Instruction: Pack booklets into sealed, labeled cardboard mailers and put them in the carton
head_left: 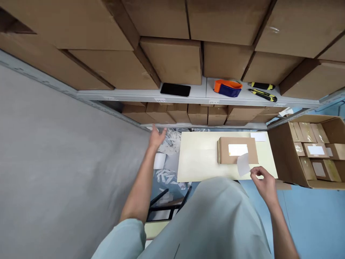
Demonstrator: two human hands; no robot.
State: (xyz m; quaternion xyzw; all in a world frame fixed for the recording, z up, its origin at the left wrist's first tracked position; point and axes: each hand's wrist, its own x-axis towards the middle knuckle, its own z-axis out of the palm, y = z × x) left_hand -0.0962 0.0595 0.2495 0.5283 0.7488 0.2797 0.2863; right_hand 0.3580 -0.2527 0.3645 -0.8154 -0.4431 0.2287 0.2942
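Note:
My right hand [264, 183] pinches the corner of a small white paper slip [243, 165] just in front of a brown cardboard box [225, 153]. The slip overlaps the box's front edge in my view. On top of the box is a white label [235, 149]. Out to the left, my left hand [156, 137] is empty with its fingers apart, over white paper scraps [172, 140] on the floor. The box rests on a pale yellow table [198, 158], and another white paper [258, 136] lies at its far right corner.
A large open carton [283, 154] at the right holds several small boxes. Shelves [145, 95] packed with cartons rise behind the table; a black phone [175, 89], an orange-and-blue pouch [228, 88] and two cutters [262, 94] lie on one. A grey wall [67, 162] bounds the left.

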